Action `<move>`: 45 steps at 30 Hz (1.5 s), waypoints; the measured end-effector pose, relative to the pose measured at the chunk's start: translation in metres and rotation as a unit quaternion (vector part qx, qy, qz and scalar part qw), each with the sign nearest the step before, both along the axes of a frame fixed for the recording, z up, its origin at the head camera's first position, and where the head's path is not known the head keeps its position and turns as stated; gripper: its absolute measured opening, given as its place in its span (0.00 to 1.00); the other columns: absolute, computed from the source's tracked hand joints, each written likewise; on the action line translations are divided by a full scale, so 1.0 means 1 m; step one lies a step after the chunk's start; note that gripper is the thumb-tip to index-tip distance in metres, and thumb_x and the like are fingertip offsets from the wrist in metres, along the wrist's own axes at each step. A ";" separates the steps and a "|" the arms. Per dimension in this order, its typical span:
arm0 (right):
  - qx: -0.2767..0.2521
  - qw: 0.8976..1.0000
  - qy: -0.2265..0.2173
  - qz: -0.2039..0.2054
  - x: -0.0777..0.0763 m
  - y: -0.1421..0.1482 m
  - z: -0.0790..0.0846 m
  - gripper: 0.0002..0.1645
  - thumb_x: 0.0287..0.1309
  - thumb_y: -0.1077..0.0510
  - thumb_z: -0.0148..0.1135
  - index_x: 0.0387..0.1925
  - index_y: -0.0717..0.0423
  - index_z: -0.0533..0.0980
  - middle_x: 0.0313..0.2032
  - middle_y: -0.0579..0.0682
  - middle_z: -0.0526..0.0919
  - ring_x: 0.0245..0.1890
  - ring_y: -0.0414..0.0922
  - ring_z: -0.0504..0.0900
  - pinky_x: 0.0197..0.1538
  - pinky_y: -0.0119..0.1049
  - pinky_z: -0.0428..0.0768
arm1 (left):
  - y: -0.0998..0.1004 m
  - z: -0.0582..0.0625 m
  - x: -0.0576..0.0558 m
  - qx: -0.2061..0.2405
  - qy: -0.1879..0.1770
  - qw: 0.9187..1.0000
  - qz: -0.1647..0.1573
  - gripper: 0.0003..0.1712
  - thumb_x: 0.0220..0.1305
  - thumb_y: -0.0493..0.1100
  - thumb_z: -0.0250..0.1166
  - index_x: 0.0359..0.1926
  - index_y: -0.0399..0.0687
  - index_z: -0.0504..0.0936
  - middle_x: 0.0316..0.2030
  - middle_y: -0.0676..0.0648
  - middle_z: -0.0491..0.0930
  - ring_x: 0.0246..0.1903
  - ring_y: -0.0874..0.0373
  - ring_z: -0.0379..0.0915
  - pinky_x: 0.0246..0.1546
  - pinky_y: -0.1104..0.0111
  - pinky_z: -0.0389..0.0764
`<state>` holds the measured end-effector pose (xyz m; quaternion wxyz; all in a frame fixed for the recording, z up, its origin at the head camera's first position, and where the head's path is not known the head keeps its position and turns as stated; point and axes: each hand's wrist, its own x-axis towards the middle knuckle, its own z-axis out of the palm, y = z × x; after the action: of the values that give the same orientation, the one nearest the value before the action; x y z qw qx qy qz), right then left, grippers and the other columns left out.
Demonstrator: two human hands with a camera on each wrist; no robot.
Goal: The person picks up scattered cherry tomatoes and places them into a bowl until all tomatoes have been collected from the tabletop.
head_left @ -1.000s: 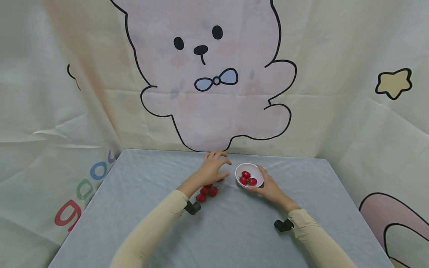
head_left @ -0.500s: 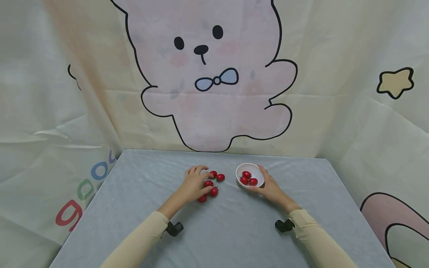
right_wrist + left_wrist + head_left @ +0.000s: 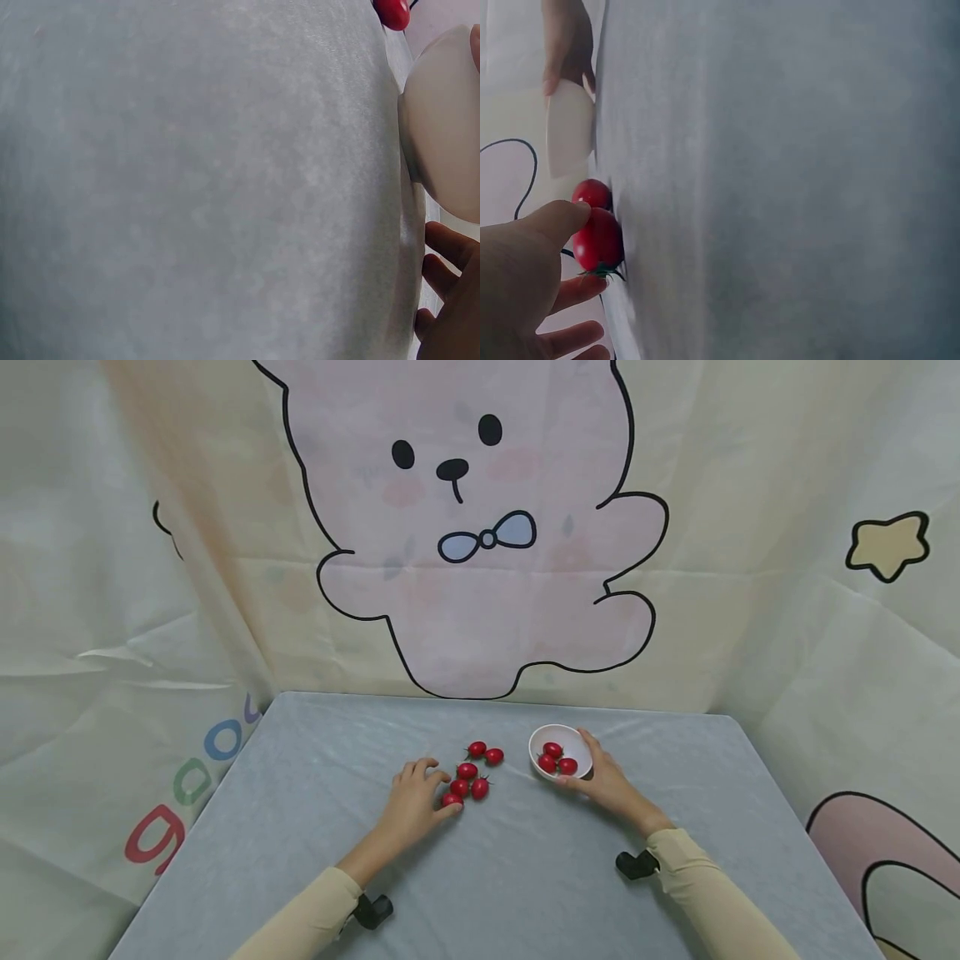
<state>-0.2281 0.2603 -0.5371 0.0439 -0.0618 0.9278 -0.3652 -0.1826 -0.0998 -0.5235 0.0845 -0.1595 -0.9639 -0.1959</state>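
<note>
My left hand [image 3: 409, 803] is at the near-left end of a loose group of several red cherry tomatoes [image 3: 467, 771]. Its thumb and index finger are parted around the nearest cherry tomato [image 3: 598, 240], the thumb tip at one end and the index finger by the green stem. A small white bowl [image 3: 576, 745] stands to the right of the group, with three cherry tomatoes [image 3: 547, 763] inside. My right hand [image 3: 611, 789] grips this bowl from the right, thumb on the near side and fingers on the far side; in the right wrist view, other fingers [image 3: 442, 244] extend beside the bowl.
A pale blue-grey cloth [image 3: 525, 877] covers the table. Behind it hangs a backdrop [image 3: 480, 635] with a bear drawing, and printed sheets stand at both sides. A black wrist mount [image 3: 636, 865] sits under the right sleeve, another black mount [image 3: 372, 911] under the left.
My left hand has moved from beside the bowl back left and nearer, to the closest cherry tomato, uncovering the others. The right hand and bowl have stayed in place.
</note>
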 end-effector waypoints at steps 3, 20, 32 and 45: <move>-0.001 1.000 -0.001 -0.001 0.000 0.000 0.001 0.69 0.47 0.31 0.72 0.78 0.45 0.42 0.69 0.65 0.63 0.69 0.62 0.65 0.66 0.66 0.65 | -0.002 -0.005 0.004 -0.010 0.009 1.000 -0.002 0.25 0.53 0.61 0.74 0.44 0.49 0.84 0.55 0.42 0.76 0.55 0.45 0.70 0.55 0.47 0.74; -0.003 1.000 -0.008 -0.003 0.002 -0.002 0.002 0.69 0.47 0.30 0.71 0.78 0.44 0.41 0.71 0.63 0.61 0.70 0.62 0.63 0.66 0.67 0.65 | 0.002 -0.016 0.012 -0.006 0.024 1.000 0.015 0.25 0.51 0.61 0.75 0.42 0.48 0.83 0.49 0.42 0.78 0.46 0.46 0.73 0.42 0.50 0.78; -0.003 1.000 -0.011 -0.005 0.003 -0.003 0.005 0.68 0.48 0.32 0.71 0.78 0.45 0.41 0.71 0.63 0.61 0.70 0.62 0.63 0.67 0.67 0.64 | 0.003 -0.020 0.013 0.002 0.032 0.999 0.022 0.23 0.52 0.58 0.76 0.40 0.48 0.81 0.49 0.42 0.78 0.46 0.47 0.73 0.45 0.51 0.77; -0.004 1.000 -0.002 0.001 0.003 -0.002 0.005 0.67 0.48 0.34 0.72 0.78 0.46 0.42 0.71 0.64 0.61 0.71 0.63 0.61 0.69 0.67 0.60 | 0.005 -0.011 0.012 0.022 0.012 1.000 0.014 0.21 0.53 0.56 0.75 0.39 0.48 0.81 0.51 0.41 0.78 0.48 0.46 0.74 0.47 0.48 0.78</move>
<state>-0.2253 0.2586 -0.5319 0.0456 -0.0618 0.9261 -0.3694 -0.1704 -0.0952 -0.5347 0.1025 -0.1464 -0.9604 -0.2136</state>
